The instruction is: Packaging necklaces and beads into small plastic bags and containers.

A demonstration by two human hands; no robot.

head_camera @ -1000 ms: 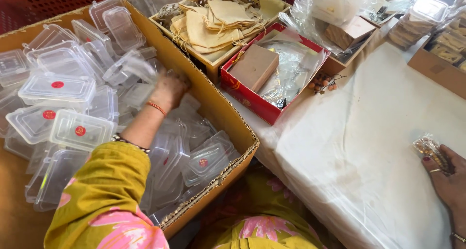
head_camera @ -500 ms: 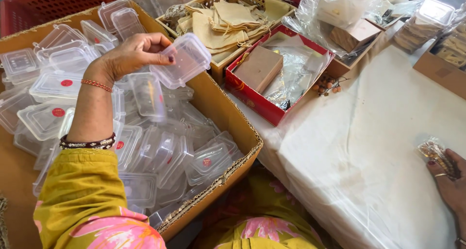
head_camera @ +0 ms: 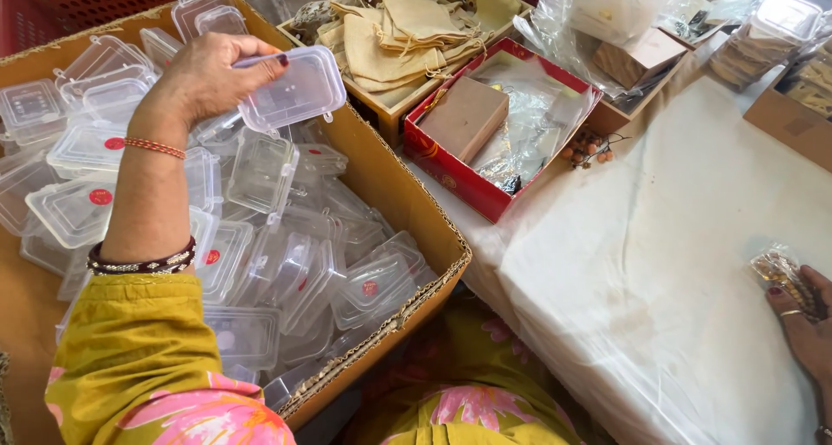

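I am seeing my left hand [head_camera: 204, 81] pinching a small clear plastic box [head_camera: 290, 90] with a snap lid, fingers and thumb closed on its left end, holding it raised above the big cardboard carton [head_camera: 416, 220] and roughly level. Below it the carton is holding a loose heap of more clear boxes [head_camera: 286, 263], many of them carrying a round red sticker, lying at every angle. A red thread and a dark beaded bangle are sitting on that wrist, just above a mustard sleeve [head_camera: 130, 350] with pink flowers.

My right hand [head_camera: 806, 324] is resting at the far right edge of the view on the white cloth [head_camera: 659, 254] covered with clear plastic; its fingers are lying on a small clear packet [head_camera: 780, 272] of brownish bits, but I cannot tell whether they are gripping it or only pressing it flat.

Beyond the carton a red tray [head_camera: 451, 181] is holding a tan block and crumpled clear wrapping, and behind that a wicker basket [head_camera: 381, 107] is holding cream cloth pouches [head_camera: 407, 29]. A little cluster of brown beads [head_camera: 589, 146] is lying on the cloth just beside the red tray
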